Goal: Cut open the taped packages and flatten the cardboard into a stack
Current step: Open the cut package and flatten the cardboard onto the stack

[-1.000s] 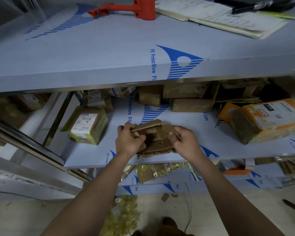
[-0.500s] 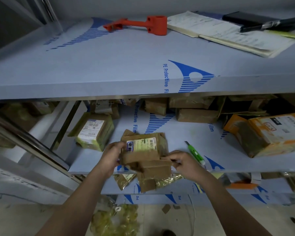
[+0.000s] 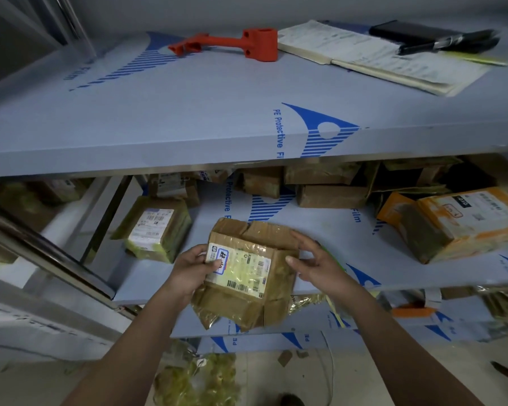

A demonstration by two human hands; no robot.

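My left hand (image 3: 192, 266) grips the label edge of the cut box (image 3: 248, 273) over the middle shelf (image 3: 329, 247), now spread flat from its crumpled fold, while my right hand (image 3: 314, 263) hovers open beside it, ready for stacking.

You can read "PE Protective" in blue on the top shelf's film (image 3: 277, 133); the carton's shipping label (image 3: 241, 266) is too small to read.
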